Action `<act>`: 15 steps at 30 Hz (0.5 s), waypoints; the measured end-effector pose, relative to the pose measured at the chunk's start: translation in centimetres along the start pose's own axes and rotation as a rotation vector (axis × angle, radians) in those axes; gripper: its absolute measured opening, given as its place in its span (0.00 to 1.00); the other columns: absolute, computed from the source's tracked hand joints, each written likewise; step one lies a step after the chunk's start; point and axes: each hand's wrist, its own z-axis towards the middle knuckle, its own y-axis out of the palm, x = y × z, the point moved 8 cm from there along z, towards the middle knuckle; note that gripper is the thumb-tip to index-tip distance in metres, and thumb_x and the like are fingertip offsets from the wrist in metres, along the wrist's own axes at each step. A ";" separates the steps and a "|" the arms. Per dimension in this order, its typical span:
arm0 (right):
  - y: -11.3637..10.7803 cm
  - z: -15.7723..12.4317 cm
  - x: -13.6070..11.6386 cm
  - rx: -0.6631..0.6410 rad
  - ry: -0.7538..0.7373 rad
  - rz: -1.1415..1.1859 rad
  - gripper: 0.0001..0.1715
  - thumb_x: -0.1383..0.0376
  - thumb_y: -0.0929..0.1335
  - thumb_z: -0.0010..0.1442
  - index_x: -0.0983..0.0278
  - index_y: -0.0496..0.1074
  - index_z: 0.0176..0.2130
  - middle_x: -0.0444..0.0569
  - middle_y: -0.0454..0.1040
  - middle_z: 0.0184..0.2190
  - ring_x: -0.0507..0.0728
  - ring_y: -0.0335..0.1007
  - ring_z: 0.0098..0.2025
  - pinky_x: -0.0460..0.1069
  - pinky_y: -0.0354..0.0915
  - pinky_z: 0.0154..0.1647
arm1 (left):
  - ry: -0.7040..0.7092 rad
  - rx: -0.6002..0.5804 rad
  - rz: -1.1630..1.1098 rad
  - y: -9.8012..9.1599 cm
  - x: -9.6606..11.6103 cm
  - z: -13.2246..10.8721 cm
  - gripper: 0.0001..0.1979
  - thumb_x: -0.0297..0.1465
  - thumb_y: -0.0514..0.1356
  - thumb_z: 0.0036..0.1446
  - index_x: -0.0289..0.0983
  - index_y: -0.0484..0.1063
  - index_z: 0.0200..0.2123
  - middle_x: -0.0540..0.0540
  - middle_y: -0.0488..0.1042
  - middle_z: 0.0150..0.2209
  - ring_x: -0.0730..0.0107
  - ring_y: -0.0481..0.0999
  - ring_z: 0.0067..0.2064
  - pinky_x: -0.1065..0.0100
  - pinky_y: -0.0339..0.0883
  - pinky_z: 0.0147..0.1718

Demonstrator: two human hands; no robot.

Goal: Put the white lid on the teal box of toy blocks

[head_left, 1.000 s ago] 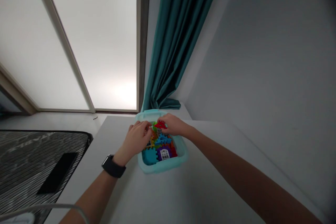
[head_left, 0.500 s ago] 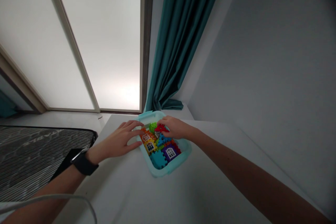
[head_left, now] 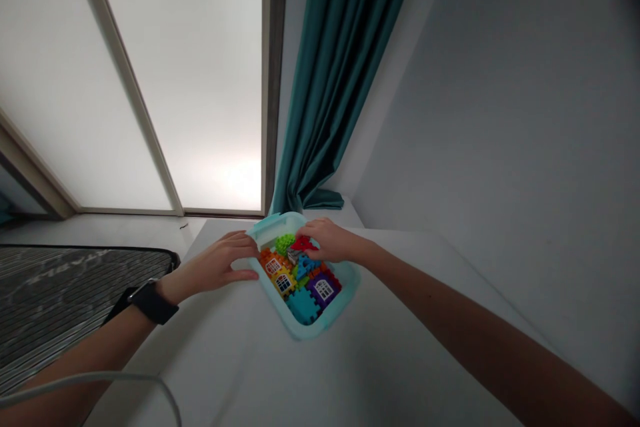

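White tabletop (head_left: 380, 360) is running along a grey wall, with a teal curtain (head_left: 340, 80) hanging ahead of the hands and a frosted glass door (head_left: 175, 80) standing beyond the left hand.

Item one: left hand (head_left: 213, 265), lying open with fingers spread, its fingertips touching the tub's rim. A black wristwatch (head_left: 153, 302) is sitting on its wrist, and a white cable (head_left: 100, 379) is crossing just below that forearm.

Item two: right hand (head_left: 333, 242), curling closed and gripping a red plastic block (head_left: 304, 244) with its fingertips.

Item three: light-teal plastic tub (head_left: 350, 278), sitting between the hands, directly under the right hand and just beside the left.

Contents: interlocking building blocks, with a green gear-shaped block (head_left: 285, 243) lying just left of the right hand and a purple window block (head_left: 320, 289) lying nearer the viewer from it.

Risk notes: the blocks are packing tightly, so a straight pull on the red block could drag its neighbours up or spill them over the rim. A shallow fingertip hold could let it slip back. Sideways pressure from the left hand could slide the tub across the smooth tabletop, and the cable could catch the left forearm if that arm swings out.
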 end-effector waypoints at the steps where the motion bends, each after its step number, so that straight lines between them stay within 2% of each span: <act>1: 0.0 0.2 -0.2 -0.001 -0.003 -0.001 0.18 0.66 0.69 0.58 0.65 0.75 0.49 0.54 0.78 0.42 0.62 0.73 0.45 0.55 0.58 0.53 | -0.004 0.010 0.009 0.0 0.2 -0.2 0.15 0.45 0.61 0.65 0.43 0.77 0.47 0.46 0.80 0.47 0.60 0.77 0.51 0.56 0.58 0.62; 4: -0.1 0.9 -0.7 0.007 0.010 -0.031 0.17 0.66 0.69 0.58 0.64 0.75 0.48 0.53 0.79 0.42 0.62 0.73 0.46 0.60 0.51 0.60 | -0.034 0.050 0.057 0.2 1.1 -0.8 0.14 0.46 0.62 0.65 0.44 0.78 0.44 0.48 0.81 0.45 0.60 0.77 0.51 0.55 0.55 0.63; 6: -0.2 1.3 -1.2 0.014 0.031 -0.066 0.16 0.65 0.69 0.59 0.64 0.75 0.48 0.54 0.79 0.42 0.63 0.72 0.47 0.60 0.50 0.59 | -0.077 0.107 0.094 0.6 2.1 -1.1 0.15 0.47 0.61 0.65 0.42 0.78 0.42 0.48 0.80 0.40 0.60 0.77 0.48 0.55 0.58 0.58; 11: 0.0 2.0 -1.9 0.022 0.091 -0.159 0.14 0.63 0.68 0.62 0.65 0.75 0.47 0.58 0.79 0.42 0.66 0.71 0.48 0.58 0.55 0.52 | -0.199 0.249 0.219 2.7 6.3 -0.7 0.18 0.48 0.57 0.67 0.41 0.76 0.36 0.47 0.80 0.35 0.59 0.75 0.39 0.52 0.59 0.51; 15: 0.8 2.3 -2.5 -0.008 0.092 -0.202 0.12 0.63 0.69 0.63 0.65 0.75 0.46 0.59 0.78 0.43 0.64 0.72 0.46 0.54 0.59 0.48 | -0.230 0.369 0.210 4.0 9.4 -0.3 0.12 0.40 0.56 0.70 0.41 0.76 0.42 0.46 0.80 0.37 0.58 0.75 0.40 0.54 0.61 0.43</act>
